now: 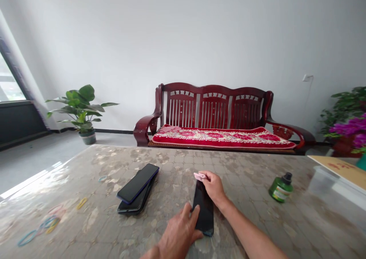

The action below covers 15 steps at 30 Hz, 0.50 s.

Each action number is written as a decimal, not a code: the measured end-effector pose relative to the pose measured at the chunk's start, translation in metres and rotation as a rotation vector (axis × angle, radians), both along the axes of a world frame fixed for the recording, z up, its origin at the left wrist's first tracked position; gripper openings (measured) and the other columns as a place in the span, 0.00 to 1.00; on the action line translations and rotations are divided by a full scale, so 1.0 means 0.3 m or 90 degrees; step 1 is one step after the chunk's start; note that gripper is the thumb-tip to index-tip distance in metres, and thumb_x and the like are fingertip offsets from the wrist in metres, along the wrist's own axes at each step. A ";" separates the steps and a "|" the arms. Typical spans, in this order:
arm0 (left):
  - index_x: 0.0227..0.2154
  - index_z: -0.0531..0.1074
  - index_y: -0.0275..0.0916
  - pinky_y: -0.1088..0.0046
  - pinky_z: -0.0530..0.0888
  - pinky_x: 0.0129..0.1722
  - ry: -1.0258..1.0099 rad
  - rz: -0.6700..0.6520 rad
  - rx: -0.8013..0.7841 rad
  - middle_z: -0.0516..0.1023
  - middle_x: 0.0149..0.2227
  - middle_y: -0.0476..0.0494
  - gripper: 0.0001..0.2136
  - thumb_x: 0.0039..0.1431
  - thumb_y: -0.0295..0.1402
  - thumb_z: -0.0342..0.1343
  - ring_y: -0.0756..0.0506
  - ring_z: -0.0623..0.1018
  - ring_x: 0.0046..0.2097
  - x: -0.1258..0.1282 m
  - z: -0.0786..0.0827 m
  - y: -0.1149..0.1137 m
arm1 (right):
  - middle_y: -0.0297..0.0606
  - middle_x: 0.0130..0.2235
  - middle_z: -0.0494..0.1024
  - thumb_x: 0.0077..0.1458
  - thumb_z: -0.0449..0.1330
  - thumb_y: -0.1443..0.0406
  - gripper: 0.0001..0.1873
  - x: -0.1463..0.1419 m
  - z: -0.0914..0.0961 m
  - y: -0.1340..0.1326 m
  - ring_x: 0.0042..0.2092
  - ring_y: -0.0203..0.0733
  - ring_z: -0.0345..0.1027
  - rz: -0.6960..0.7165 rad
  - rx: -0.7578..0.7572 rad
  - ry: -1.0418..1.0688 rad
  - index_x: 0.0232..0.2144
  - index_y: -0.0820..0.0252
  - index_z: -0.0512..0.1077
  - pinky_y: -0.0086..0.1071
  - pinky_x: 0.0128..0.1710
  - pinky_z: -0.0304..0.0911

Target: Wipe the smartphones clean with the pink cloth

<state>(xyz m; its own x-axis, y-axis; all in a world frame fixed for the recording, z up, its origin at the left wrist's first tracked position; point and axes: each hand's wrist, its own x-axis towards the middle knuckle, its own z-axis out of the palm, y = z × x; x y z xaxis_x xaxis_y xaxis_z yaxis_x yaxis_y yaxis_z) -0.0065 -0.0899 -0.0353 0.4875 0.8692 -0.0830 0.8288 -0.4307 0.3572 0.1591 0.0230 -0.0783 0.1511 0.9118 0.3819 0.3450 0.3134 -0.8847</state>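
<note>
A black smartphone [205, 213] lies screen up on the table in front of me. My left hand [180, 228] grips its lower left side, fingers along the edge and thumb near the bottom end. At the phone's far end, my right hand [212, 186] is closed on a small pale pink cloth [200, 176], pinched between thumb and fingers. To the left, a phone with a blue edge [138, 183] rests askew on top of another dark phone [134, 206].
A patterned cover lies over the table [240, 221]. A green bottle [281, 187] stands at right, beyond my forearm. Colourful hair ties [47, 224] lie at far left. Behind the table is a red wooden bench [214, 106]; a potted plant [85, 110] stands on the floor.
</note>
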 end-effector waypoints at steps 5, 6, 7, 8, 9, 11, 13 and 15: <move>0.61 0.63 0.42 0.66 0.74 0.52 0.009 -0.007 0.023 0.71 0.55 0.35 0.29 0.58 0.33 0.64 0.38 0.77 0.51 0.003 -0.002 -0.007 | 0.37 0.35 0.83 0.46 0.56 0.65 0.14 -0.017 0.008 0.013 0.39 0.48 0.77 0.034 -0.002 -0.006 0.33 0.56 0.80 0.41 0.44 0.70; 0.62 0.63 0.41 0.65 0.74 0.52 0.009 -0.010 0.030 0.71 0.55 0.35 0.29 0.58 0.33 0.64 0.38 0.77 0.51 0.003 -0.007 -0.006 | 0.37 0.35 0.83 0.46 0.56 0.64 0.13 -0.016 0.010 0.013 0.39 0.48 0.77 0.039 -0.003 -0.005 0.33 0.56 0.80 0.41 0.44 0.70; 0.62 0.63 0.41 0.65 0.74 0.52 0.008 -0.015 0.039 0.71 0.56 0.35 0.29 0.58 0.34 0.64 0.38 0.77 0.51 0.003 -0.014 -0.004 | 0.38 0.35 0.83 0.46 0.56 0.64 0.14 -0.014 0.011 0.012 0.39 0.47 0.77 0.045 -0.006 -0.004 0.33 0.56 0.80 0.40 0.44 0.70; 0.62 0.62 0.40 0.65 0.74 0.52 0.008 -0.021 0.049 0.71 0.56 0.35 0.29 0.59 0.35 0.63 0.38 0.76 0.51 0.003 -0.022 -0.001 | 0.38 0.36 0.83 0.46 0.56 0.64 0.14 -0.010 0.011 0.011 0.39 0.47 0.77 0.050 -0.009 -0.003 0.34 0.57 0.80 0.40 0.44 0.70; 0.62 0.62 0.40 0.64 0.74 0.52 0.009 -0.027 0.060 0.71 0.56 0.35 0.29 0.59 0.35 0.63 0.38 0.76 0.52 0.002 -0.032 0.001 | 0.39 0.36 0.83 0.45 0.56 0.64 0.15 -0.006 0.011 0.010 0.40 0.47 0.77 0.054 -0.013 -0.002 0.34 0.58 0.80 0.39 0.45 0.70; 0.61 0.62 0.40 0.64 0.74 0.51 0.013 -0.038 0.079 0.71 0.56 0.36 0.28 0.60 0.37 0.62 0.38 0.75 0.52 0.002 -0.054 0.005 | 0.40 0.37 0.83 0.45 0.56 0.64 0.16 0.001 0.010 0.009 0.41 0.47 0.77 0.062 -0.023 -0.005 0.35 0.59 0.79 0.38 0.45 0.69; 0.61 0.62 0.41 0.63 0.74 0.52 0.018 -0.050 0.095 0.70 0.57 0.36 0.27 0.61 0.38 0.61 0.38 0.75 0.53 0.000 -0.071 0.007 | 0.40 0.38 0.83 0.46 0.55 0.64 0.16 0.007 0.010 0.005 0.42 0.47 0.77 0.066 -0.032 -0.016 0.36 0.59 0.79 0.38 0.46 0.69; 0.61 0.62 0.41 0.63 0.74 0.52 0.024 -0.056 0.108 0.69 0.57 0.36 0.27 0.62 0.38 0.60 0.38 0.73 0.54 -0.001 -0.082 0.007 | 0.40 0.39 0.83 0.48 0.55 0.65 0.16 0.015 0.018 -0.008 0.42 0.46 0.76 0.065 -0.043 -0.029 0.36 0.59 0.79 0.38 0.47 0.68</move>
<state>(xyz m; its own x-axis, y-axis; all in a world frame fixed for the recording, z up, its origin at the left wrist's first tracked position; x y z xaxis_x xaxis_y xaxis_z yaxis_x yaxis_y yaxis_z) -0.0068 -0.0878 -0.0598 0.5616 0.8263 0.0422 0.7965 -0.5537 0.2427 0.1634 0.0207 -0.0728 0.0401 0.9454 0.3235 0.3548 0.2892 -0.8891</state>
